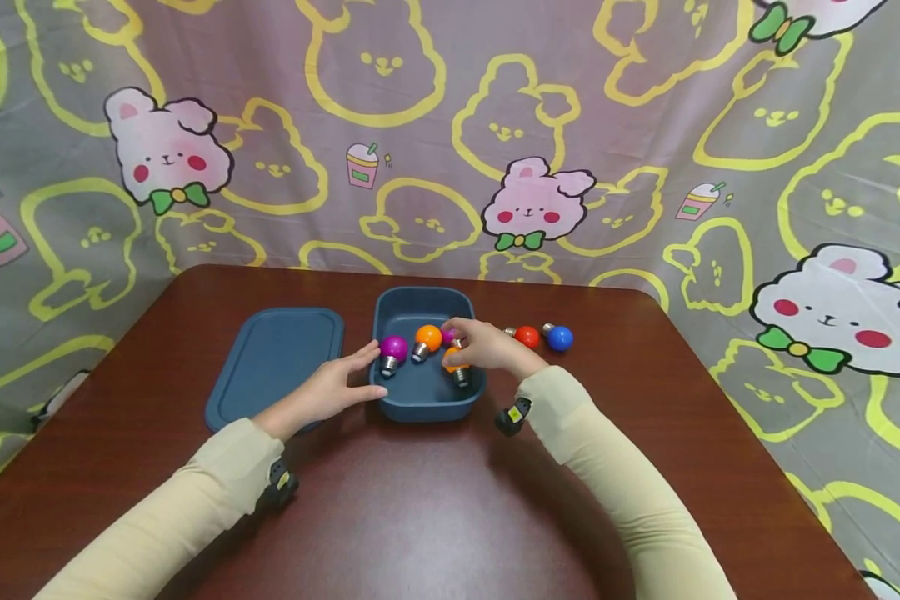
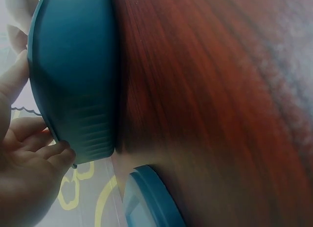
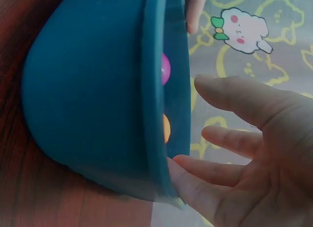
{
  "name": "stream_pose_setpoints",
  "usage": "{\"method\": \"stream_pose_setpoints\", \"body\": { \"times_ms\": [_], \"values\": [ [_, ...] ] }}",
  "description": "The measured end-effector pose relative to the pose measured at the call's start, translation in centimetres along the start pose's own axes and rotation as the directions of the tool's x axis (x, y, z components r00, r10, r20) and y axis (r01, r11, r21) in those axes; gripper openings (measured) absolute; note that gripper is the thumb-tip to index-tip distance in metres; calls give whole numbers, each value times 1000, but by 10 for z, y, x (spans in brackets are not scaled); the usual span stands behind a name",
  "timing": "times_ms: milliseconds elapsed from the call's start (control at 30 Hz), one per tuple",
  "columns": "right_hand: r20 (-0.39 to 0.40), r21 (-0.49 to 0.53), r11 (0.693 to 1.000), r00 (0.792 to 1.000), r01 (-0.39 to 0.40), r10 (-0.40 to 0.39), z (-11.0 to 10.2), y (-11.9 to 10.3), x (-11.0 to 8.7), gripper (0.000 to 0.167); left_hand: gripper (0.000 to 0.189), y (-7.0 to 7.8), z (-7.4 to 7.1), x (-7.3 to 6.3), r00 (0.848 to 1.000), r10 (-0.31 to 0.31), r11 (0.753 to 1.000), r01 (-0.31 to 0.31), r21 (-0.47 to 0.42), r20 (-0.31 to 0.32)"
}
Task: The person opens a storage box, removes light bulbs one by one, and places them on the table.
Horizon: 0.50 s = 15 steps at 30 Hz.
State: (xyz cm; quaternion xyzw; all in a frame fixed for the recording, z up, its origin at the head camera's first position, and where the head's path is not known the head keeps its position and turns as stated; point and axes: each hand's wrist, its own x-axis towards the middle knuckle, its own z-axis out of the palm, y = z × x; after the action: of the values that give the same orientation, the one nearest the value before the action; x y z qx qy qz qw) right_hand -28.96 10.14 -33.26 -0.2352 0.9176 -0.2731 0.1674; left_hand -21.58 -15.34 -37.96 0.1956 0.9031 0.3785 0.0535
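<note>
Backdrop: a grey curtain (image 1: 412, 137) printed with yellow outlines and white rabbit faces rises behind my table.
Table: dark reddish-brown wood (image 1: 420, 508), glossy near me.
Box: a blue open container (image 1: 429, 411) stands upright between my hands, with four bulbs inside.
Lid: a flat blue lid (image 1: 277, 362) lies on the table, left of the box.
Left hand: mine (image 1: 330, 387) touches the box's left rim, thumb and fingers spread apart.
Right hand: mine (image 1: 487, 343) reaches over the right rim, fingers parted, holding nothing.
Bulbs in the box: a purple bulb (image 1: 394, 348) at left, an orange bulb (image 1: 428, 337) beside it, then another purple (image 1: 449, 337) and another orange (image 1: 457, 359), both partly behind my right fingers.
Bulbs outside: red (image 1: 527, 337) and blue (image 1: 560, 338) lie side by side, right of the box.
</note>
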Motion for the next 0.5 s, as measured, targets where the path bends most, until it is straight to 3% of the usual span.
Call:
{"method": "stream_pose_setpoints", "body": {
  "times_ms": [300, 500],
  "values": [
    [11, -87, 996, 1000, 11, -10, 6, -3, 4, 56, 70, -2, 0, 0, 1000, 18, 1000, -18, 10, -7],
    [-3, -75, 997, 1000, 10, -10, 11, -3, 7, 54, 70, -2, 0, 1, 1000, 13, 1000, -13, 6, -6]
  ]
}}
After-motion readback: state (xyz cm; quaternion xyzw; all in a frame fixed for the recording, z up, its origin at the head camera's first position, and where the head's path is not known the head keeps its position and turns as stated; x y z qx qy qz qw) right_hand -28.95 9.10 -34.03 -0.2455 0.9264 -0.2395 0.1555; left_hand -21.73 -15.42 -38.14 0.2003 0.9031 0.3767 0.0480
